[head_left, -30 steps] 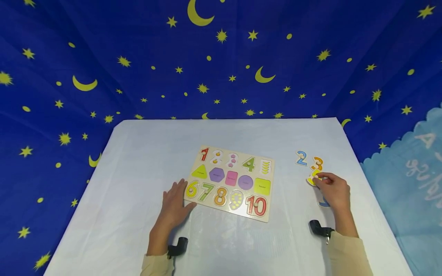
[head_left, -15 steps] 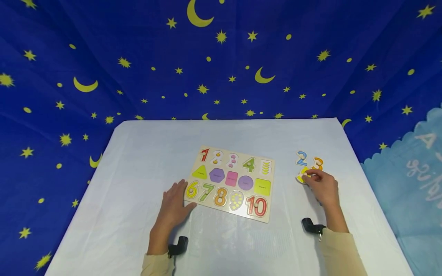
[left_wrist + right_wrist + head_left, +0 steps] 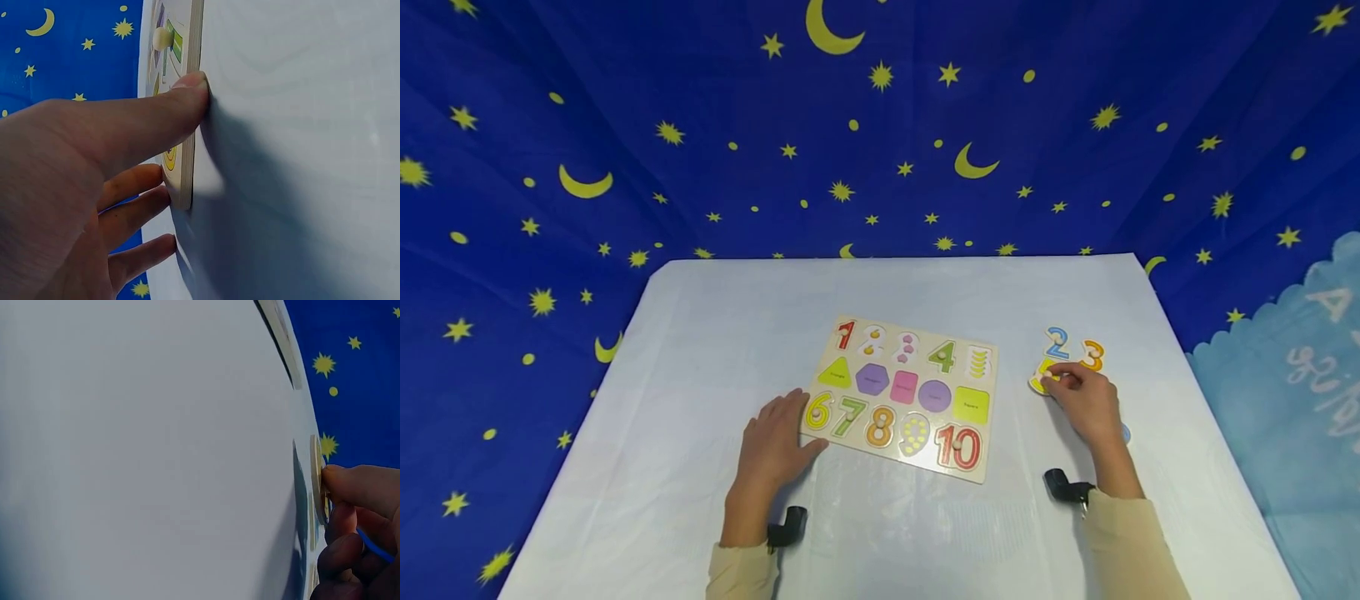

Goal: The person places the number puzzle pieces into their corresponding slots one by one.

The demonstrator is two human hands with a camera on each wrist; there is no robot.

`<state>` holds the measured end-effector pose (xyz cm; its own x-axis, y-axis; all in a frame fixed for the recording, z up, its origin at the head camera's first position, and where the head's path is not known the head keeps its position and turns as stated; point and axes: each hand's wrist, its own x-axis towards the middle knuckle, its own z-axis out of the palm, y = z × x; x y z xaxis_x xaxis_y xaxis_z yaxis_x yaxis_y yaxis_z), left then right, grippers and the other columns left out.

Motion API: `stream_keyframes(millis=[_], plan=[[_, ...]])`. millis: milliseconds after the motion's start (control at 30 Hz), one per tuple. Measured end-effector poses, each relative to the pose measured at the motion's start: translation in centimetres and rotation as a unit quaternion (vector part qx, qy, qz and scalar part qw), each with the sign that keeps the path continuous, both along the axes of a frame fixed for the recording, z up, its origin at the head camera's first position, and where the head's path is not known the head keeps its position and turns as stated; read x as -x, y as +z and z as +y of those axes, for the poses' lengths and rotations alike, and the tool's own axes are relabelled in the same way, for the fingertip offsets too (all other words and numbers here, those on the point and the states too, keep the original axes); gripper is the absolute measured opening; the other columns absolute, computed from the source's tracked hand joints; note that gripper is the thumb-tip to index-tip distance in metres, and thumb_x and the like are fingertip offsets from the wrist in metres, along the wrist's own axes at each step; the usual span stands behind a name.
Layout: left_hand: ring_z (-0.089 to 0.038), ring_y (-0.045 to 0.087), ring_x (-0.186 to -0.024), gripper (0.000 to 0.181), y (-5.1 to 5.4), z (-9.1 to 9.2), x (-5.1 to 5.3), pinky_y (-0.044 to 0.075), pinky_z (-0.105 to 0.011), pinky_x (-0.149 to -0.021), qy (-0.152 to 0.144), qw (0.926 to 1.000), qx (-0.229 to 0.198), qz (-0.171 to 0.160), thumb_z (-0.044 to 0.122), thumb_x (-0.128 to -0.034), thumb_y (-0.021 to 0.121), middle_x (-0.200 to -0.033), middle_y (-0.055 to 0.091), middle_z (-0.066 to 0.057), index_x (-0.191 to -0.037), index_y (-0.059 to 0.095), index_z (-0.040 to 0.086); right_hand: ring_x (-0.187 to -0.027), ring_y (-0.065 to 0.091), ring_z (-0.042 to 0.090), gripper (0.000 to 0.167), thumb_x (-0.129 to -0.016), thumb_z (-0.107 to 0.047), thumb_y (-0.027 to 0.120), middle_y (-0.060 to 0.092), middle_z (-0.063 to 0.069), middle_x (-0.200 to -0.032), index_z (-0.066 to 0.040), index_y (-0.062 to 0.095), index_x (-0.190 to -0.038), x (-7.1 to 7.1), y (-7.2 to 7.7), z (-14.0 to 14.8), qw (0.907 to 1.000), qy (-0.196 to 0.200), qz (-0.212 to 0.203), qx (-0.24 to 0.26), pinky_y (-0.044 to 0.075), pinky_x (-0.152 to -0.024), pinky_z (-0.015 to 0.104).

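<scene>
Yellow number piece (image 3: 1037, 386) in right hand (image 3: 1087, 406), pinched between fingers, just over counter (image 3: 737, 333). Puzzle board (image 3: 957, 377) lies to piece's left, bit apart. Left hand (image 3: 772, 439), farther from piece, touches board's left edge, fingers loose. Piece's long way unclear.

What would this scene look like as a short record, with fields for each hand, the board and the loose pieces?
Left hand: touching a corner of the puzzle board
Right hand: pinching a yellow number piece
Numbers in place: 1, 4, 6, 7, 8, 10
Unfilled number slots: four
Loose on table: blue 2, orange 3, mostly hidden blue piece
Backdrop: dark blue, star-and-moon print
</scene>
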<state>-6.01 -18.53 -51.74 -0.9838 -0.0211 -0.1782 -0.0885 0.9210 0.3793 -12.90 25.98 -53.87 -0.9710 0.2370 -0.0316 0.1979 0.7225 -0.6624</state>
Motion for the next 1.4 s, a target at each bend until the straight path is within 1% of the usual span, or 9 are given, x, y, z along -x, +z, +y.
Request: stream_keyframes(millis=[233, 400, 600, 667, 833, 1033, 1400], plan=[[-0.035, 0.03, -0.136, 0.085, 0.0, 0.1, 0.1, 0.025, -0.064, -0.104, 0.007, 1.0, 0.001, 0.004, 0.035, -0.0731, 0.083, -0.149, 0.039, -0.01, -0.143, 0.042, 0.011, -0.069, 0.049, 0.022, 0.027, -0.087, -0.025, 0.07, 0.058, 0.008, -0.081, -0.007, 0.069, -0.107, 0.4, 0.5, -1.3, 0.9999, 0.006, -0.014, 0.006, 0.039, -0.054, 0.031], [-0.034, 0.03, -0.136, 0.085, -0.2, 0.2, 0.1, 0.025, -0.063, -0.103, 0.01, 0.9999, 0.003, 0.006, 0.038, -0.0729, 0.083, -0.148, 0.039, -0.009, -0.143, 0.042, 0.012, -0.068, 0.049, 0.021, 0.025, -0.087, -0.024, 0.071, 0.058, 0.007, -0.08, -0.008, 0.07, -0.106, 0.7, 0.4, -1.9, 0.9999, 0.013, -0.003, 0.003, 0.038, -0.055, 0.031], [-0.034, 0.027, -0.137, 0.085, -0.5, 0.2, 0.2, 0.022, -0.064, -0.104, 0.005, 1.0, -0.001, 0.002, 0.039, -0.0753, 0.081, -0.151, 0.036, -0.009, -0.145, 0.04, 0.012, -0.067, 0.049, 0.02, 0.023, -0.086, -0.021, 0.072, 0.059, 0.006, -0.079, -0.007, 0.071, -0.104, 1.3, 0.1, -2.6, 0.9992, 0.036, 0.017, 0.009, 0.039, -0.055, 0.03], [-0.034, 0.026, -0.138, 0.085, -0.4, 0.1, 0.3, 0.02, -0.066, -0.104, 0.005, 1.0, -0.002, -0.002, 0.038, -0.076, 0.081, -0.151, 0.035, -0.009, -0.145, 0.039, 0.011, -0.067, 0.05, 0.02, 0.023, -0.086, -0.021, 0.072, 0.06, 0.006, -0.079, -0.007, 0.072, -0.104, 1.5, 0.0, -2.9, 0.9987, 0.043, 0.021, 0.015, 0.039, -0.054, 0.03], [-0.036, 0.026, -0.138, 0.084, 0.0, 0.0, 0.4, 0.018, -0.069, -0.103, 0.005, 0.9999, -0.005, -0.008, 0.034, -0.0763, 0.081, -0.151, 0.034, -0.01, -0.145, 0.039, 0.01, -0.067, 0.05, 0.02, 0.023, -0.086, -0.022, 0.072, 0.06, 0.005, -0.079, -0.008, 0.072, -0.103, 1.8, 0.0, -4.0, 0.9984, 0.048, 0.015, 0.024, 0.04, -0.055, 0.03], [-0.037, 0.025, -0.138, 0.085, 0.0, 0.1, 0.3, 0.017, -0.068, -0.104, 0.01, 0.9998, -0.012, -0.013, 0.033, -0.0765, 0.081, -0.151, 0.034, -0.012, -0.146, 0.038, 0.009, -0.066, 0.05, 0.02, 0.022, -0.085, -0.023, 0.072, 0.06, 0.005, -0.078, -0.009, 0.072, -0.103, 2.1, 0.1, -4.9, 0.9975, 0.064, 0.014, 0.028, 0.039, -0.056, 0.031], [-0.038, 0.022, -0.14, 0.084, -0.6, 0.1, 0.2, 0.011, -0.067, -0.106, 0.02, 0.9994, -0.022, -0.019, 0.032, -0.0778, 0.08, -0.154, 0.03, -0.01, -0.147, 0.036, 0.011, -0.063, 0.05, 0.02, 0.023, -0.084, -0.024, 0.072, 0.059, 0.004, -0.075, -0.009, 0.072, -0.102, 3.1, 0.6, -6.6, 0.9951, 0.093, 0.014, 0.032, 0.039, -0.054, 0.032]])
